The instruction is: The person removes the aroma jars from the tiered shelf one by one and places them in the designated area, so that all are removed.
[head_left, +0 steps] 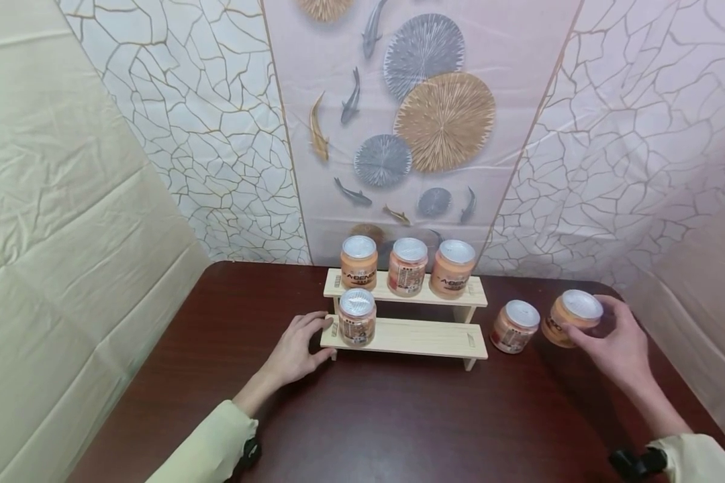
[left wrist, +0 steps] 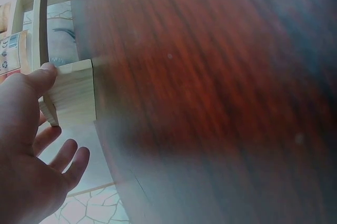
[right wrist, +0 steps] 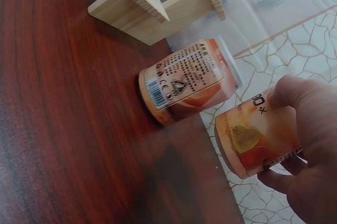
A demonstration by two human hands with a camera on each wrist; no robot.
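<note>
At the right my right hand point(head_left: 623, 343) grips an orange jar point(head_left: 557, 323) with a silvery lid, thumb on the near side and fingers round the far side. In the right wrist view that jar point(right wrist: 258, 134) is tilted, with its base off the dark table. A matching jar point(head_left: 512, 329) stands on the table just left of it. My left hand point(head_left: 296, 345) holds the left end of the low wooden shelf point(head_left: 423, 337), thumb at the front edge and fingers at the back corner. One jar point(head_left: 356, 327) stands on this shelf near that end.
Behind, a higher wooden shelf tier point(head_left: 476, 288) carries three similar jars, the middle one point(head_left: 407, 270) with its printed text forward. The dark brown table point(head_left: 387, 416) runs back to a patterned cloth wall point(head_left: 235, 134), with plain cloth point(head_left: 48, 268) at the left.
</note>
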